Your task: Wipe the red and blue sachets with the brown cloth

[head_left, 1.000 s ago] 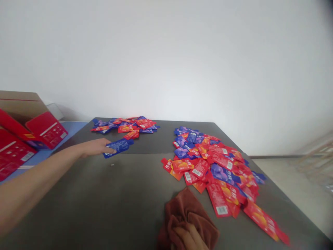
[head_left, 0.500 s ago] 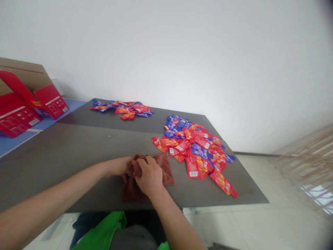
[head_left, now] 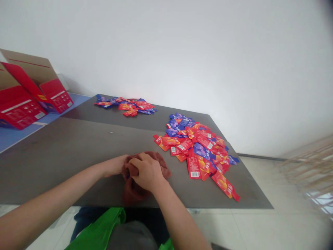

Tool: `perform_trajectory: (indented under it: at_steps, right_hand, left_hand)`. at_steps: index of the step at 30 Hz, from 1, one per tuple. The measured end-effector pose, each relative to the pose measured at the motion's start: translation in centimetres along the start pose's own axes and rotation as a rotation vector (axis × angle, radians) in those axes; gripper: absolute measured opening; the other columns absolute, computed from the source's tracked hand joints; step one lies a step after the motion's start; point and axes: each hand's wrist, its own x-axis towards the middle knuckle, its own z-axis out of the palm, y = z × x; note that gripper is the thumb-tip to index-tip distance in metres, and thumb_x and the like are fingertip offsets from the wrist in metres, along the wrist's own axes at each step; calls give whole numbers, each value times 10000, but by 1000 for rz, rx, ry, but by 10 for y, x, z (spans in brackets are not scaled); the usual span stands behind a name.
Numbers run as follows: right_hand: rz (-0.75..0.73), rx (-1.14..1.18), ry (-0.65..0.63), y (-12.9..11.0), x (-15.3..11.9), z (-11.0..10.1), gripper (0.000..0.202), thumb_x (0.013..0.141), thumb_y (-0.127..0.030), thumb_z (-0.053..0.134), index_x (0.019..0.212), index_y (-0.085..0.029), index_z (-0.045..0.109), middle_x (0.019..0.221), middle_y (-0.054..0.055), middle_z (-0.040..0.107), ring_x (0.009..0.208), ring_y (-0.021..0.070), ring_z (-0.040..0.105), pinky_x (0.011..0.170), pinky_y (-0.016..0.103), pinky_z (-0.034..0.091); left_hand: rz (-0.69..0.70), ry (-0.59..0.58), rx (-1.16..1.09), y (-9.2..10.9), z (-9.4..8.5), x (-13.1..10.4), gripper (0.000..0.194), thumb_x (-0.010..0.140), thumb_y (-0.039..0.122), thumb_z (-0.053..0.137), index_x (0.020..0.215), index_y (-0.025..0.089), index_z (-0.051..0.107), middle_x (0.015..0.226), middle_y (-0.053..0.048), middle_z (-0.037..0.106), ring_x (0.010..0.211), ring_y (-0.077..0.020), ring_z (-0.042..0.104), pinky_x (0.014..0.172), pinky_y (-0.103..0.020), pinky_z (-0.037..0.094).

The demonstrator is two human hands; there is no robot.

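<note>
A reddish-brown cloth [head_left: 135, 192] lies bunched near the front edge of the grey table. My right hand [head_left: 148, 173] is closed over it from above, the fingers bent into its folds. My left hand [head_left: 117, 166] reaches in from the left, its fingers covered by the cloth. A small dark blue bit shows in the folds beside it, too little to name. To the right of the hands spreads a pile of red and blue-purple sachets [head_left: 200, 149], apart from the cloth.
Farther back on the grey table [head_left: 85, 146] is a smaller heap of similar sachets [head_left: 127, 106]. Open red cardboard boxes [head_left: 23, 107] stand at the left on a blue surface [head_left: 15, 140]. A white wall [head_left: 166, 52] rises behind. A tiny scrap [head_left: 110, 132] lies mid-table.
The cloth is bunched tighter, and its right corner has been drawn in under my right hand. Both hands stay at nearly the same place. The view has shifted slightly.
</note>
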Motion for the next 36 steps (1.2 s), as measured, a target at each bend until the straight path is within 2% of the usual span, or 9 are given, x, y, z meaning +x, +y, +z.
perform_trajectory:
  at_steps: [4,7,11,14,21,27,31,34,36]
  right_hand:
    - [361,-145,-41,30,8,17,158,977,-336,554,1079,-270,654,1123,43,621,1030,196,599,798,285,460]
    - [498,-225,-12,40,4,6,147,982,-319,542,1049,-247,650,1106,70,619,1007,215,602,786,303,454]
    - [292,-119,89,15,-2,-12,191,1000,-373,515,1096,-284,655,1138,48,609,1032,195,584,850,298,455]
    - [35,-44,7,5,3,-5,189,987,-384,541,1117,-317,661,1153,16,609,1065,176,568,889,279,453]
    - [423,-240,-80,42,13,-2,156,971,-280,538,1020,-233,678,1094,78,627,968,215,611,785,314,464]
    - [107,-67,-13,7,7,-3,168,972,-370,554,1087,-298,653,1118,31,616,1022,192,588,827,295,468]
    - [326,-140,-93,30,11,11,153,978,-358,551,1037,-270,661,1088,42,625,986,200,613,754,290,474]
    - [497,-237,-49,51,9,5,144,975,-303,550,1032,-239,665,1089,70,622,973,225,616,751,311,472]
    - [487,-237,3,47,4,-2,157,982,-307,536,1032,-235,667,1090,77,617,972,228,610,769,320,474]
  left_hand:
    - [-77,-8,29,2,3,3,313,765,361,669,1009,166,662,805,-55,746,663,-212,721,472,-236,529]
    - [-84,-19,26,1,6,-1,331,778,389,676,1007,152,640,742,-54,735,595,-198,705,475,-242,528]
    - [-17,20,7,-5,6,-5,315,781,391,662,978,144,659,750,-65,741,608,-201,705,513,-265,544]
    - [19,45,40,-7,6,-3,240,761,332,643,904,143,684,803,-78,749,672,-214,714,516,-261,543]
    - [-100,29,85,-1,11,-3,303,795,403,630,966,154,619,664,-30,706,541,-189,685,459,-240,501]
    - [-7,64,152,-7,10,-5,235,780,362,597,847,144,651,688,-51,714,556,-185,672,516,-267,531]
    - [-67,82,223,-3,13,-1,244,820,384,556,897,164,629,663,-29,696,524,-183,660,469,-252,504]
    - [-75,68,191,-3,16,-4,312,841,466,568,932,170,605,670,-32,701,555,-195,681,469,-242,495]
    - [-63,76,174,-5,16,-7,342,839,500,580,935,173,604,659,-26,692,562,-193,681,476,-236,484]
